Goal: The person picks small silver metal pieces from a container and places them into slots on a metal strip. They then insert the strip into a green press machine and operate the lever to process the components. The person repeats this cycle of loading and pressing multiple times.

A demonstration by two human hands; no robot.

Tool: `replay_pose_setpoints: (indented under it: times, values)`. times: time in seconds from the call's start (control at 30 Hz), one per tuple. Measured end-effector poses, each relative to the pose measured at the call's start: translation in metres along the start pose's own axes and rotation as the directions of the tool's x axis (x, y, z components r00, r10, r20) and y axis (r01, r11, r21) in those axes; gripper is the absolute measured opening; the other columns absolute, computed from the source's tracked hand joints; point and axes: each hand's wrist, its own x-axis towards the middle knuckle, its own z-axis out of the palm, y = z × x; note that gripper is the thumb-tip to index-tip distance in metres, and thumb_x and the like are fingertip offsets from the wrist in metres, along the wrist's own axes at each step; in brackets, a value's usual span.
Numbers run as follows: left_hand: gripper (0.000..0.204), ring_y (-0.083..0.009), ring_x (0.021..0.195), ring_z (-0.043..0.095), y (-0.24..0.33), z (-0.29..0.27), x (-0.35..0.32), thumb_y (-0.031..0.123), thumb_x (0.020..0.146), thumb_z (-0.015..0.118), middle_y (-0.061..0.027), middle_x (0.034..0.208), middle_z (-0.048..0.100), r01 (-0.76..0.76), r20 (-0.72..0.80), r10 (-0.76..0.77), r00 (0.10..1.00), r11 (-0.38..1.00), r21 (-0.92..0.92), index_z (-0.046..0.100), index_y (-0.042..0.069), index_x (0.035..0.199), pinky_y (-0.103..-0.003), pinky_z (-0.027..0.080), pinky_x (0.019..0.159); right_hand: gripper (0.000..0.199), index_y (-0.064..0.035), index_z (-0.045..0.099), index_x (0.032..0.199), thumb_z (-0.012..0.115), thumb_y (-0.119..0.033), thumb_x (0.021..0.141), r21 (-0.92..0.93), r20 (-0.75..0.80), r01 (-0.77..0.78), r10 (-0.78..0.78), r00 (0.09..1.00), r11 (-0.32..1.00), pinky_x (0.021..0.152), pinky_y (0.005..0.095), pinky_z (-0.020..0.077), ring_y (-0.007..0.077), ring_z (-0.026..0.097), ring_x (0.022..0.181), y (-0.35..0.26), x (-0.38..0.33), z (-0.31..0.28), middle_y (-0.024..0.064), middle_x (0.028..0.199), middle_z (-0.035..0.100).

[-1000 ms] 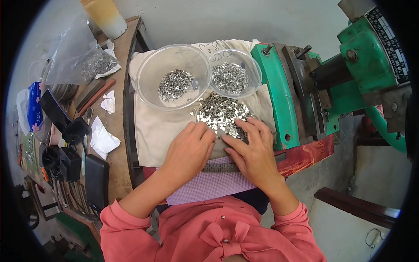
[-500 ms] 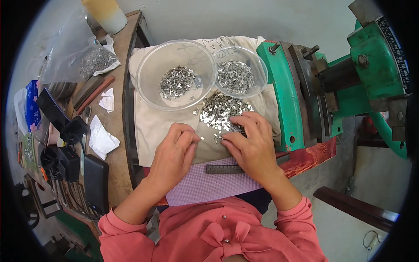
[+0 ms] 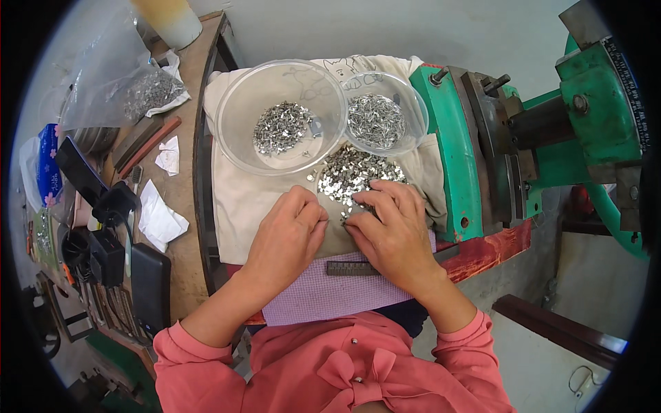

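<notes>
A pile of small shiny metal pieces (image 3: 351, 168) lies on the beige cloth (image 3: 237, 206). My right hand (image 3: 396, 234) is at its near right side, fingers bent over the pieces with thumb and index finger apart. My left hand (image 3: 286, 234) is left of the pile's near end. Its fingers are curled closed; whatever they pinch is hidden. Behind the left hand stands a large clear plastic tub (image 3: 224, 134) partly filled with small metal pieces. A smaller clear tub (image 3: 420, 131) beside it holds thin, pin-like metal parts.
A green machine press (image 3: 458, 186) stands close on the right. Near my body, a dark ruler-like bar (image 3: 351, 268) lies on a purple checked cloth (image 3: 310, 296). The wooden bench (image 3: 182, 268) on the left carries a black case (image 3: 150, 286), white paper (image 3: 162, 220) and a plastic bag (image 3: 110, 89).
My left hand has shifted slightly right, and the small piece at its fingertips no longer shows. My right index finger has moved away from the thumb. The view has shifted slightly.
</notes>
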Motion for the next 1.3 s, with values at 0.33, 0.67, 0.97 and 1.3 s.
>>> replay_pose_setpoints:
  times: [0.33, 0.67, 0.97, 1.3]
  values:
    - [0.023, -0.0279, 0.087, 0.064, 0.004, -0.011, -0.025, -0.004, 0.082, 0.072, -0.0132, 0.109, 0.056, 0.156, -0.014, -0.158, 0.987, 0.984, -0.089, 0.065, 0.002, 0.103, -0.035, 0.052, 0.074, 0.014, -0.0094, 0.065, 0.086, 0.075, -0.011, 0.076, 0.044, 0.038, -0.008, 0.006, 0.999, 0.999, 0.105, 0.0496, 0.0382, 0.0300, 0.053, 0.121, -0.002, -0.009, -0.009, 0.0046, 0.116, 0.061]
    - [0.020, -0.0284, 0.085, 0.062, -0.001, -0.006, -0.017, -0.003, 0.079, 0.074, -0.0121, 0.101, 0.058, 0.067, -0.024, -0.068, 0.997, 0.997, -0.035, 0.065, 0.001, 0.097, -0.036, 0.051, 0.072, 0.018, -0.0095, 0.070, 0.085, 0.082, -0.011, 0.071, 0.200, 0.006, -0.026, 0.026, 1.000, 0.979, 0.101, 0.0489, 0.0410, 0.0297, 0.057, 0.116, -0.027, -0.031, -0.016, 0.0038, 0.109, 0.065]
    - [0.021, -0.0319, 0.085, 0.060, 0.000, 0.003, -0.009, -0.001, 0.076, 0.076, -0.0116, 0.093, 0.058, 0.004, -0.060, -0.002, 0.998, 0.999, 0.042, 0.065, 0.002, 0.093, -0.040, 0.049, 0.071, 0.017, -0.0097, 0.071, 0.087, 0.081, -0.015, 0.075, 0.091, -0.057, -0.098, 0.103, 0.993, 0.991, 0.096, 0.0471, 0.0408, 0.0308, 0.057, 0.110, -0.014, -0.018, -0.006, 0.0037, 0.105, 0.064]
    - [0.020, -0.0315, 0.084, 0.061, -0.002, -0.001, -0.014, -0.002, 0.076, 0.075, -0.0122, 0.092, 0.058, 0.022, -0.080, -0.019, 0.997, 0.999, 0.036, 0.065, 0.001, 0.093, -0.040, 0.050, 0.071, 0.018, -0.0106, 0.068, 0.084, 0.080, -0.012, 0.071, 0.052, -0.082, -0.099, 0.103, 0.991, 0.994, 0.103, 0.0485, 0.0357, 0.0272, 0.057, 0.113, -0.019, 0.004, 0.006, 0.0015, 0.105, 0.064]
